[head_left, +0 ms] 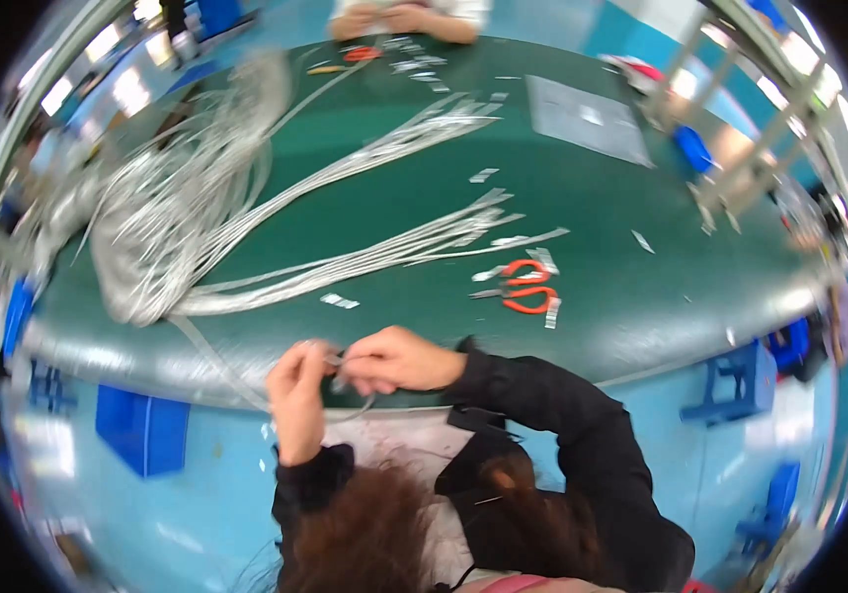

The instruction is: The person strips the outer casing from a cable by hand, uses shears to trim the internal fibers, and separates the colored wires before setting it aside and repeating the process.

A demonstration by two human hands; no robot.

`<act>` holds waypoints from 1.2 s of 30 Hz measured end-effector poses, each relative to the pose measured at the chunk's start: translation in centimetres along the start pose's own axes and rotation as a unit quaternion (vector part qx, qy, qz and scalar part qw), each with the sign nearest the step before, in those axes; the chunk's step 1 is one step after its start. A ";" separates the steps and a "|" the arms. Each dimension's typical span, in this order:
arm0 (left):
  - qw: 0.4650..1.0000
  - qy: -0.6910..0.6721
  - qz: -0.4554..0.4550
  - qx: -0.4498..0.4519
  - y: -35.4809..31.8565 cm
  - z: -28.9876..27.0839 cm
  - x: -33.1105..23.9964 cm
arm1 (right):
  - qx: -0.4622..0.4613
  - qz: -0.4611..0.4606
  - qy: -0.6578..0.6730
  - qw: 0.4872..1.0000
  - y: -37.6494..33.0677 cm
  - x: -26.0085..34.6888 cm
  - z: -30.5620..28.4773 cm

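Observation:
Both of my hands meet just over the near edge of the green table point(374, 232). My left hand point(297, 390) is closed in a pinch on a thin grey cable point(214, 354), which runs to it from the cable bundle on the left. My right hand point(396, 361) also pinches at the cable's end, where a loose grey piece hangs below the fingers; the small details there are blurred. To the right lies an orange-handled cutting tool point(527, 287), with white labels around it.
White-grey cables point(345, 262) fan across the table from a large heap point(162, 208). A clear plastic sheet point(590, 117) lies far right. Across the table another person's hands point(384, 18) are near an orange-handled tool point(362, 54). A blue bin point(142, 430) and a stool point(735, 381) stand below.

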State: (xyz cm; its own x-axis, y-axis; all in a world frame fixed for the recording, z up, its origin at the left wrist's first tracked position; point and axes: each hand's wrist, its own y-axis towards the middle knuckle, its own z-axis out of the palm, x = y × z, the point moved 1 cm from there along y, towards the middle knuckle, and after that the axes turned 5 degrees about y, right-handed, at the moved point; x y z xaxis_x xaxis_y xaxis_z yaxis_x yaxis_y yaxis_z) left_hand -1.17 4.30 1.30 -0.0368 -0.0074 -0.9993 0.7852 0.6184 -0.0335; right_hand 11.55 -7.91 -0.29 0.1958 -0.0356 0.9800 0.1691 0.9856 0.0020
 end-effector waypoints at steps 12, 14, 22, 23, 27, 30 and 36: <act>0.988 -0.151 -0.017 -0.016 0.3 -3.6 1.1 | -0.029 0.084 -0.003 0.996 2.3 2.0 1.8; 0.986 -0.004 0.105 -0.131 0.1 -3.6 -0.8 | -0.042 0.095 0.008 0.995 3.0 2.5 1.7; 0.764 0.497 0.407 -0.060 -0.1 -4.0 -2.2 | 0.022 0.023 -0.046 0.998 3.2 0.5 1.0; 0.752 0.516 0.408 -0.045 0.0 -4.1 -1.5 | 0.021 0.019 -0.042 0.999 3.2 0.2 0.9; 0.745 0.518 0.420 -0.007 -0.1 -4.1 -1.8 | 0.045 0.022 -0.052 0.997 2.9 0.4 1.1; 0.762 0.508 0.402 0.014 -0.1 -4.3 -1.9 | 0.045 0.033 -0.068 0.996 2.5 0.5 0.9; 0.834 0.440 0.327 0.065 -0.5 -4.7 -1.6 | 0.065 0.039 -0.091 0.993 2.6 0.4 1.2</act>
State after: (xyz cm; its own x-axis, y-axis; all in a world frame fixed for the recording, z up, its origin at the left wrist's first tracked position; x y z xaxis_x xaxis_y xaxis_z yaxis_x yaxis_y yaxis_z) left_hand -4.40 7.75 3.02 0.0308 0.9133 -0.4061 0.8733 0.1731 0.4554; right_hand 10.92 -5.17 0.33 0.0245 0.0614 0.9978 0.0312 0.9976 -0.0621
